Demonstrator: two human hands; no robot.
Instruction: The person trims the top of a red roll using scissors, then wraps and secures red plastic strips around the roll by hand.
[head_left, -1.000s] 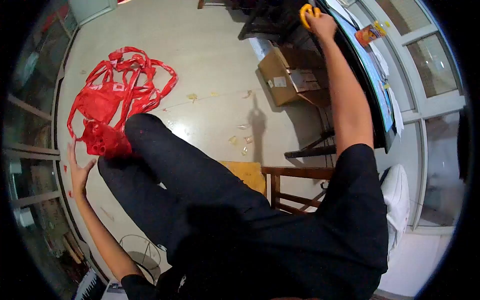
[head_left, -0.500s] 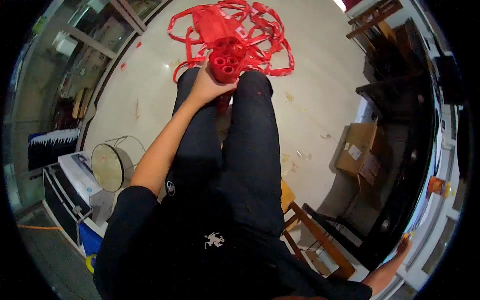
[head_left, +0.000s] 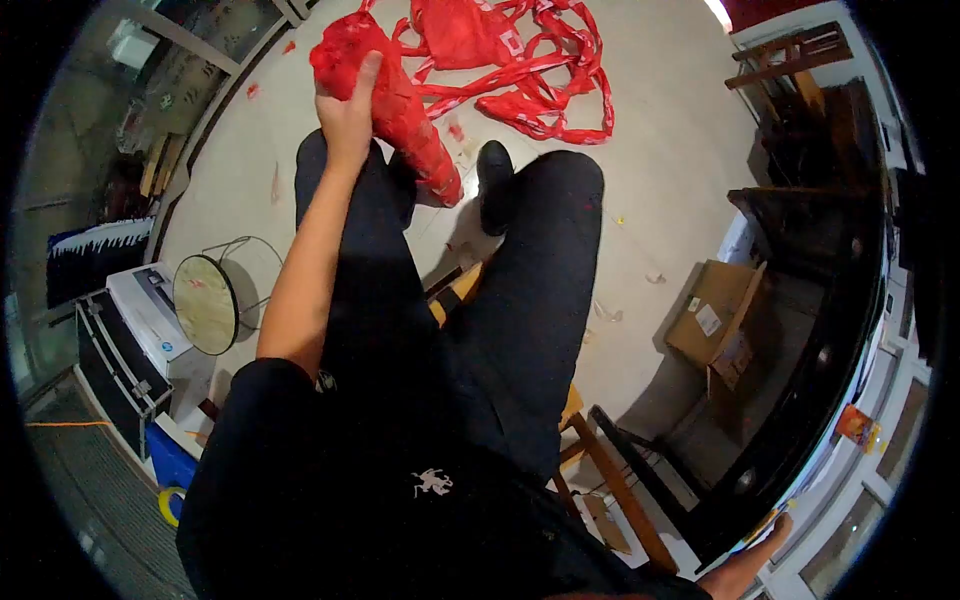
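My left hand (head_left: 347, 118) is wrapped round a long bundle of red tubes (head_left: 405, 135), up above my left knee. The bundle slants, its wider end at the upper left and its narrower end down between my legs. Beyond it on the floor lies a tangle of red strips (head_left: 560, 75) with a flat red piece (head_left: 455, 35). Far to the lower right, my right hand (head_left: 768, 548) is at the edge of a tabletop, beside something small and yellowish. Its fingers are too small and partly hidden to show whether they grip it.
An open cardboard box (head_left: 712, 312) stands on the floor under the black table frame (head_left: 850, 290) at right. A round stool (head_left: 205, 305) is at left, near a white box (head_left: 150, 310) and a black case (head_left: 112, 370). An orange packet (head_left: 858, 427) lies on the tabletop.
My left hand has moved up and left, tilting the bundle so its tube openings no longer face me and its side shows. My legs have spread apart. The right hand has shifted slightly.
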